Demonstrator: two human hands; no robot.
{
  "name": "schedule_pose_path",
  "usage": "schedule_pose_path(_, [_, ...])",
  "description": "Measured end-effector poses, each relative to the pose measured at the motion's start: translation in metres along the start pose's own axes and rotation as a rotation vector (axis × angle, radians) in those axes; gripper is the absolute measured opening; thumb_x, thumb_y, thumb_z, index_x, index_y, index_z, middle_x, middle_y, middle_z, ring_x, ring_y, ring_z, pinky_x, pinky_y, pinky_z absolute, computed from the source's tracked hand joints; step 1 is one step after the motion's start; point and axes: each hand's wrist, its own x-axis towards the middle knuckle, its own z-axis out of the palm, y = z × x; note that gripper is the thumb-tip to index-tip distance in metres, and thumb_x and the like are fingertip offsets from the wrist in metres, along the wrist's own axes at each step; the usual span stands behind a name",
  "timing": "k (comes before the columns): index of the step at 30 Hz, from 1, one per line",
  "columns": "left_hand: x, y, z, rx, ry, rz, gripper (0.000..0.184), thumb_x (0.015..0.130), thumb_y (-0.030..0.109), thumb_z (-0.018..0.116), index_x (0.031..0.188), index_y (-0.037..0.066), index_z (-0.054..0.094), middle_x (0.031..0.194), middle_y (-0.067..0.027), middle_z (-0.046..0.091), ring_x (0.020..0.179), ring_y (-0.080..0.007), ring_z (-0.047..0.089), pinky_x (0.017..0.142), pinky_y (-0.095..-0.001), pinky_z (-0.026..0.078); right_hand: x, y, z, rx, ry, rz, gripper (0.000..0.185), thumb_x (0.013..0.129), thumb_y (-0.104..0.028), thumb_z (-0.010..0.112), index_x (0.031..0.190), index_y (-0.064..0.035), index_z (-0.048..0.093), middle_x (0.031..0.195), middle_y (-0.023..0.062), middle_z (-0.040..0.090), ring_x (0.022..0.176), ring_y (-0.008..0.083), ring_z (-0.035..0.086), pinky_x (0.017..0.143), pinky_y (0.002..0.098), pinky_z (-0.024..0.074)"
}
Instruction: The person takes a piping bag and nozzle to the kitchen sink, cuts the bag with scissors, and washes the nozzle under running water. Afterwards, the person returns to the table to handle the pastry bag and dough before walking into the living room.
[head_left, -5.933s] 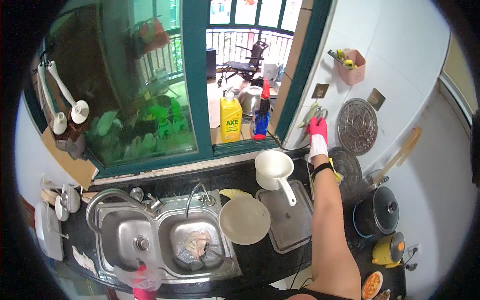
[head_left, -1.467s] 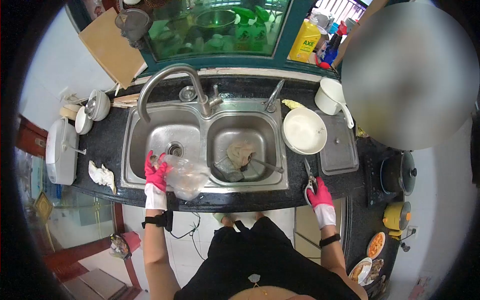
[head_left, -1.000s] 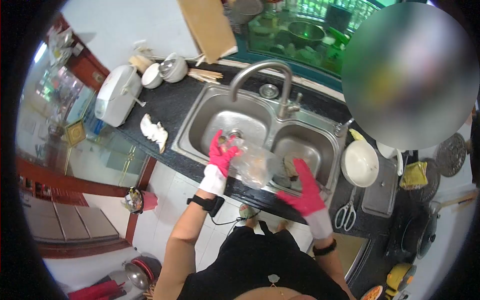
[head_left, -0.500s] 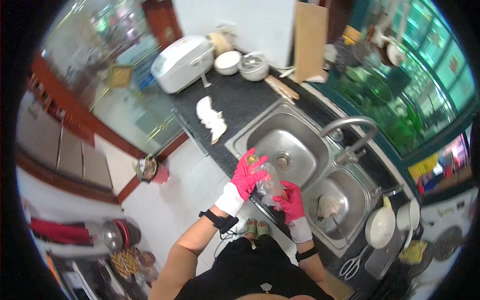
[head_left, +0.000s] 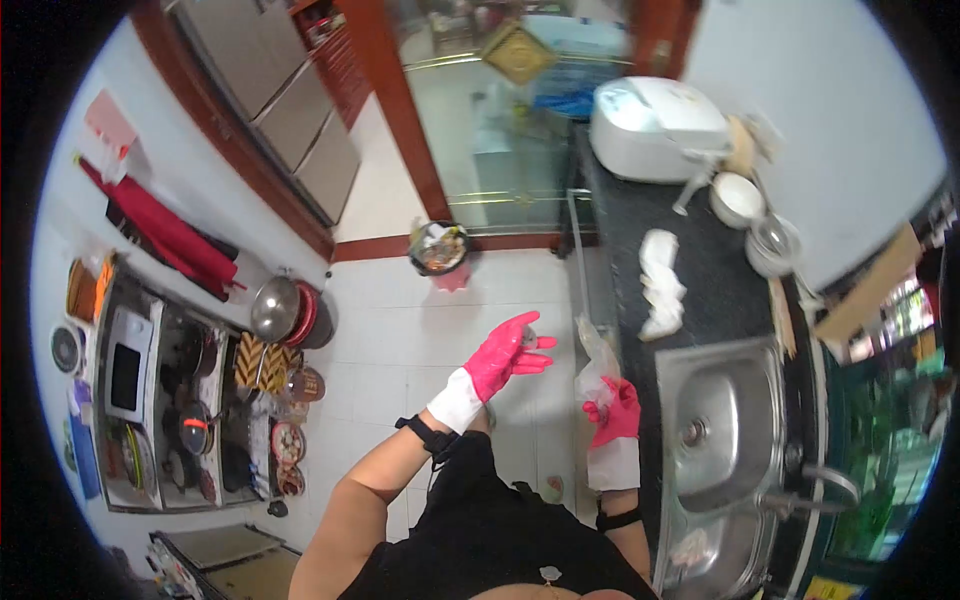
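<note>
My left hand (head_left: 508, 357), in a pink glove with a white cuff, is over the tiled floor. Its fingers are apart, and a small greyish thing too small to identify lies against the palm. To its right, my right hand (head_left: 614, 412), gloved the same way, has its fingers curled round a clear plastic bag (head_left: 597, 362). The bag hangs beside the counter's front edge. A crumpled white cloth-like item (head_left: 660, 285) lies on the black counter (head_left: 625, 225). The double sink (head_left: 722, 410) is right of the right hand, with something pale in its lower basin.
A pink trash bin (head_left: 451, 277) full of waste stands on the floor by the glass door (head_left: 500, 160). A white rice cooker (head_left: 657, 128) and bowls (head_left: 738, 200) sit at the counter's far end. Shelving (head_left: 130, 400) with appliances stands at the left.
The view has turned left, away from the window. The scissors were put down on the counter. The bag passed from my left hand to my right, and my left fingers have spread.
</note>
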Motion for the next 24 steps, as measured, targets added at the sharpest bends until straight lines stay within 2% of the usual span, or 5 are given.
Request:
schedule_pose_path(3, [-0.007, 0.004, -0.085, -0.261, 0.056, -0.031, 0.067, 0.094, 0.056, 0.027, 0.137, 0.004, 0.03, 0.119, -0.0251, 0.054, 0.098, -0.0312, 0.061, 0.089, -0.0374, 0.048, 0.06, 0.039, 0.062, -0.208, -0.063, 0.048, 0.023, 0.089, -0.023, 0.059, 0.104, -0.0066, 0.055, 0.091, 0.0073, 0.065, 0.047, 0.0181, 0.056, 0.04, 0.0274, 0.0451])
schedule_pose_path(12, [-0.064, 0.074, -0.249, -0.293, 0.364, -0.046, 0.062, 0.094, 0.048, 0.04, 0.13, -0.002, 0.039, 0.111, -0.0269, 0.058, 0.101, -0.034, 0.059, 0.088, -0.042, 0.047, 0.219, 0.133, 0.269, -0.868, -0.042, 0.216, 0.023, 0.088, -0.008, 0.054, 0.11, -0.0042, 0.049, 0.091, 0.0073, 0.063, 0.04, 0.0164, 0.047, 0.036, 0.0274, 0.0402])
schedule_pose_path(16, [-0.076, 0.075, -0.27, -0.271, 0.565, 0.114, 0.052, 0.092, 0.042, 0.045, 0.125, 0.002, 0.046, 0.102, -0.0246, 0.061, 0.092, -0.0336, 0.061, 0.084, -0.0431, 0.048, 0.302, 0.193, 0.298, -0.786, -0.133, 0.166, 0.024, 0.089, -0.008, 0.051, 0.113, -0.0054, 0.05, 0.089, 0.008, 0.057, 0.052, 0.0156, 0.052, 0.038, 0.0274, 0.0423])
schedule_pose_path(18, [-0.085, 0.078, -0.282, -0.358, 0.683, 0.103, 0.055, 0.09, 0.042, 0.05, 0.124, -0.001, 0.045, 0.103, -0.0238, 0.061, 0.095, -0.0334, 0.061, 0.087, -0.0429, 0.047, 0.336, 0.222, 0.315, -0.601, -0.169, 0.264, 0.023, 0.089, -0.007, 0.051, 0.112, -0.0061, 0.051, 0.087, 0.0074, 0.058, 0.056, 0.016, 0.052, 0.039, 0.0284, 0.0431])
schedule_pose_path(24, [-0.083, 0.068, -0.297, -0.315, 1.117, -0.007, 0.048, 0.091, 0.04, 0.049, 0.12, 0.001, 0.05, 0.095, -0.021, 0.063, 0.088, -0.031, 0.062, 0.082, -0.043, 0.049, 0.422, 0.325, 0.333, -0.697, -0.169, 0.397, 0.02, 0.086, -0.011, 0.056, 0.104, -0.0015, 0.057, 0.082, 0.0093, 0.06, 0.057, 0.0196, 0.055, 0.043, 0.0308, 0.0481])
